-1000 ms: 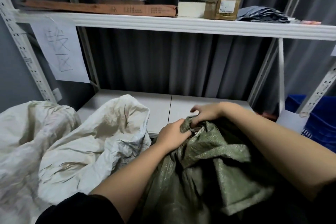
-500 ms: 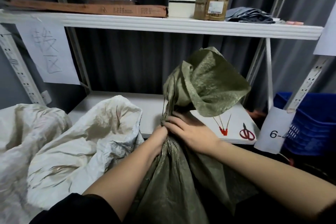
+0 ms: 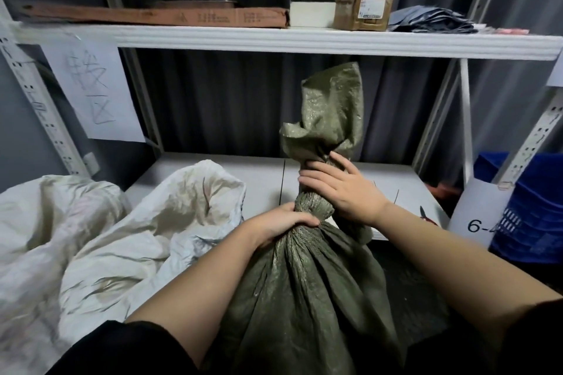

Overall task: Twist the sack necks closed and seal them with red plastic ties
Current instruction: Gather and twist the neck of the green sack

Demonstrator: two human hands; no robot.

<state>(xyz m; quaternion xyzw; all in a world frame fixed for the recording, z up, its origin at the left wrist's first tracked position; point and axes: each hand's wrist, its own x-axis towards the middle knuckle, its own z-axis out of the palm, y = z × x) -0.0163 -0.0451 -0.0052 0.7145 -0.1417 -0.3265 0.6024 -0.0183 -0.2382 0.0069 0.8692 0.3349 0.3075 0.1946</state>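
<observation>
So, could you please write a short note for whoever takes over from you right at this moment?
Left hand grips the base of the green sack's twisted neck.
Right hand wraps round the neck just above it, under the loose top that stands upright.
Done: the green sack's neck is gathered and twisted tight.
Left: no tie is on it. No red ties are clearly visible; a scissor handle shows on the lower shelf past the right wrist. The two white sacks on the left lie open and crumpled, with no tie visible.
</observation>
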